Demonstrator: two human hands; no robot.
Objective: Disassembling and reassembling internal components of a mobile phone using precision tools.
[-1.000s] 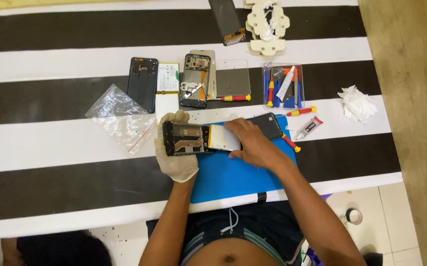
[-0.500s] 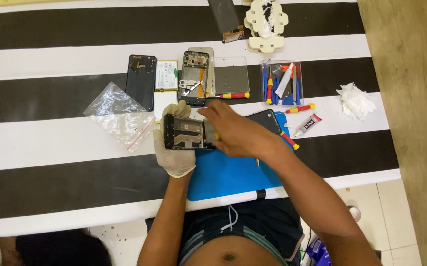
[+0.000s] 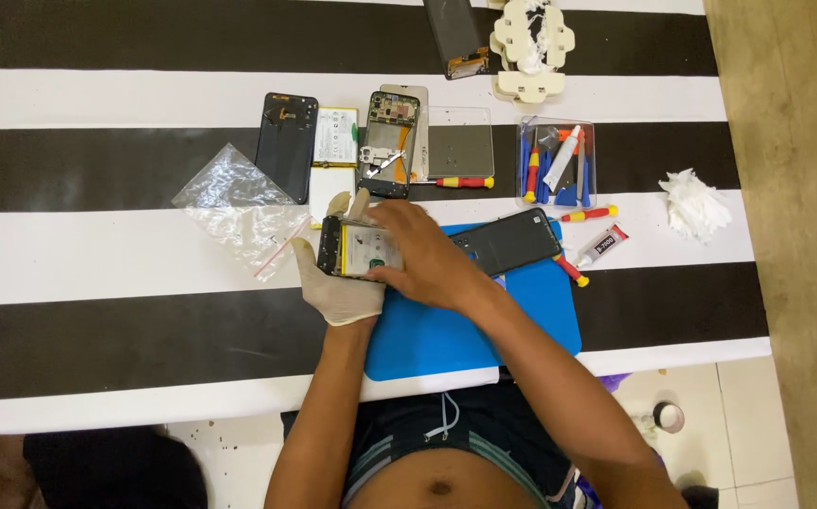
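Left hand (image 3: 340, 283), gloved in pale fabric: cupped under an opened phone frame (image 3: 359, 250), fingers curled around its left end and far edge, clamping it just above the surface (image 3: 97, 254). Right hand (image 3: 424, 256), bare: laid palm-down over the right part of the frame, fingers pressed together and flat on the pale inner face. Frame located at the left edge of the blue work mat (image 3: 484, 325), near the seated person's front edge of the striped black-and-white surface.

Touching the right wrist, on the mat: dark phone back cover (image 3: 507, 241), lying flat and tilted. Left of the gloved hand: clear plastic bag (image 3: 239, 203). Beyond the hands, in a row: black phone panel (image 3: 287, 143), white battery (image 3: 336, 125), second stripped phone body (image 3: 388, 143), clear rectangular sheet (image 3: 460, 141) with a red-and-yellow screwdriver (image 3: 463, 182) at its near edge. Right of these: clear tray of tools (image 3: 557, 162), small glue tube (image 3: 602, 245), crumpled white tissue (image 3: 696, 205). At the far edge: white suction holder (image 3: 531, 49).
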